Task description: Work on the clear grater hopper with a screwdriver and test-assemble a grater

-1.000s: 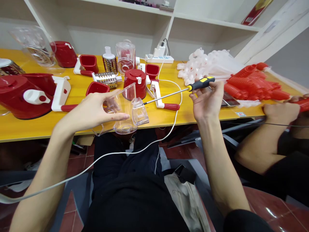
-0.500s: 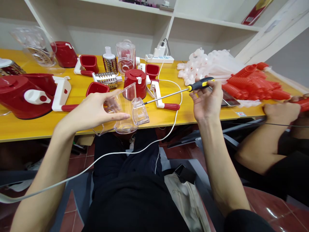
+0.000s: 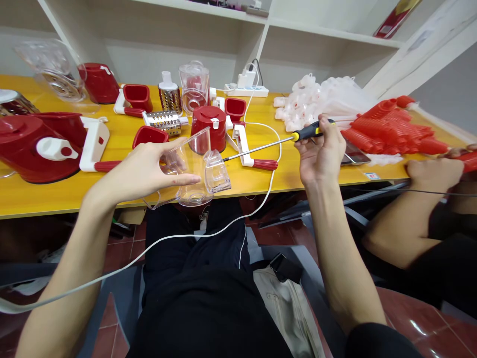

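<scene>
My left hand (image 3: pixel 149 171) is closed around a clear plastic grater housing (image 3: pixel 196 174), tilted at the table's front edge. A screwdriver (image 3: pixel 257 149) with a black and yellow handle is in my right hand (image 3: pixel 321 149), its fingers around the handle. The long metal shaft points left, and its tip meets the right end of the housing. Whether a screw sits under the tip is too small to see. Just behind the housing stand a red base (image 3: pixel 208 127) and a white crank with a red handle (image 3: pixel 265 164).
Grater drums (image 3: pixel 164 123), red hoppers (image 3: pixel 137 97) and a larger red grater body (image 3: pixel 40 149) stand left. Right lie white plastic parts (image 3: pixel 309 102) and red ribbed pieces (image 3: pixel 395 129). A white cable (image 3: pixel 179 236) crosses my lap. A co-worker's hand (image 3: pixel 436 174) is at far right.
My right hand's fingers have shifted on the screwdriver handle, and the handle has turned slightly. My left hand and the clear housing stay in place.
</scene>
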`<move>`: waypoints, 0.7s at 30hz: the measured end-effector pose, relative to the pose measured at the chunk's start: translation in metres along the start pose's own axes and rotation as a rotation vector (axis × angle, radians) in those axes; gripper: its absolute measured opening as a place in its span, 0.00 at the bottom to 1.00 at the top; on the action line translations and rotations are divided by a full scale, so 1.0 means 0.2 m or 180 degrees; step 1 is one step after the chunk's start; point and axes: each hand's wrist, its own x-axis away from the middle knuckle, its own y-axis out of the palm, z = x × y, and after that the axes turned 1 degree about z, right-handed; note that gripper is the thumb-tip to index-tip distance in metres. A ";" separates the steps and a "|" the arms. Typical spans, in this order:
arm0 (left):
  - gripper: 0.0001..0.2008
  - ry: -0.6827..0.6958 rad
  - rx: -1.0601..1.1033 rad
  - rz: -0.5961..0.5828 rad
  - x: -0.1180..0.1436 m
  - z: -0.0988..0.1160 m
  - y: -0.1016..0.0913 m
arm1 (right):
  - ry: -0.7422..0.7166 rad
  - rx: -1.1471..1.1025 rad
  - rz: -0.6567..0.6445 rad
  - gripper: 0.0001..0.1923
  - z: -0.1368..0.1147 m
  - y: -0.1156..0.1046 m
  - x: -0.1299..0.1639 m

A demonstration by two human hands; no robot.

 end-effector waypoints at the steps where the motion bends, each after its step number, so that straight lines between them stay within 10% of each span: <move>1: 0.41 -0.0010 -0.0003 -0.0008 0.00 0.00 0.00 | -0.0006 -0.0001 0.0014 0.38 0.00 0.00 0.00; 13: 0.45 -0.0017 0.0003 0.0175 -0.01 -0.01 0.01 | 0.0015 -0.0134 0.0254 0.32 -0.03 0.01 0.00; 21: 0.46 0.0271 0.1278 0.0823 -0.06 0.03 0.14 | -0.0027 -0.0400 0.0577 0.25 -0.06 -0.01 -0.03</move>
